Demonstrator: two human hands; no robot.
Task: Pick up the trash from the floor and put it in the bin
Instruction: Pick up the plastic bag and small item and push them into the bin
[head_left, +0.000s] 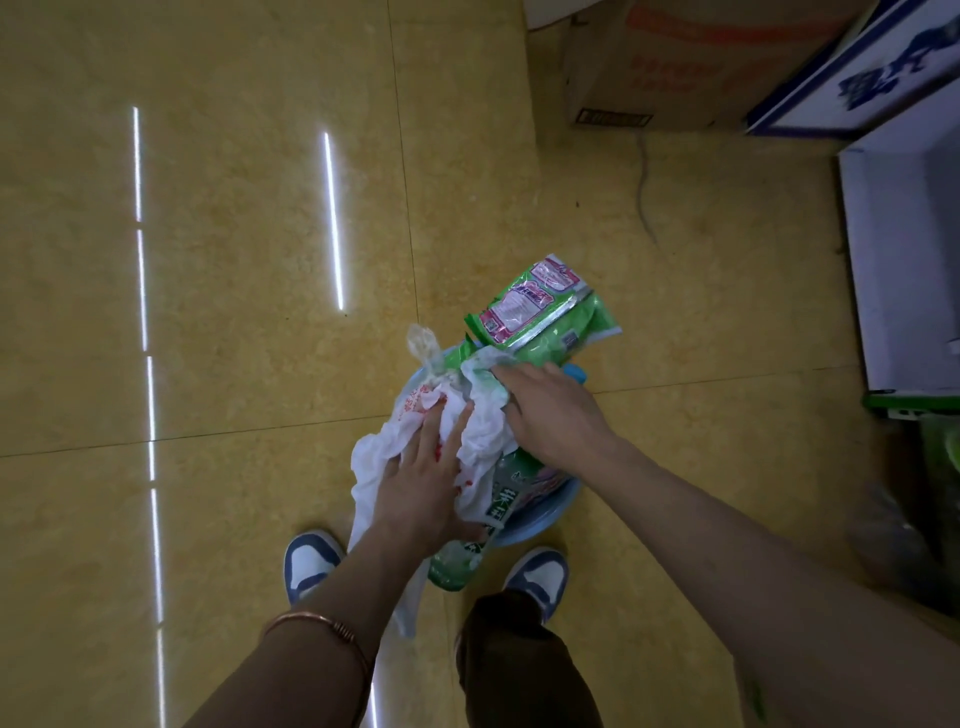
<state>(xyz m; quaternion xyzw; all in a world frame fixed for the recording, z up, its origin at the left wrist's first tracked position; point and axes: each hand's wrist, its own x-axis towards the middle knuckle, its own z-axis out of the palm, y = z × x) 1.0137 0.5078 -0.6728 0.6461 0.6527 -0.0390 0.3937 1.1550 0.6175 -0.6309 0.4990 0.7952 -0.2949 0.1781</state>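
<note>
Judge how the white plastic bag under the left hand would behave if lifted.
Probably floppy: the white plastic bag is crumpled and drapes over the rim of the blue bin. Likely light, being thin film. It may spring back once the left hand lifts.
</note>
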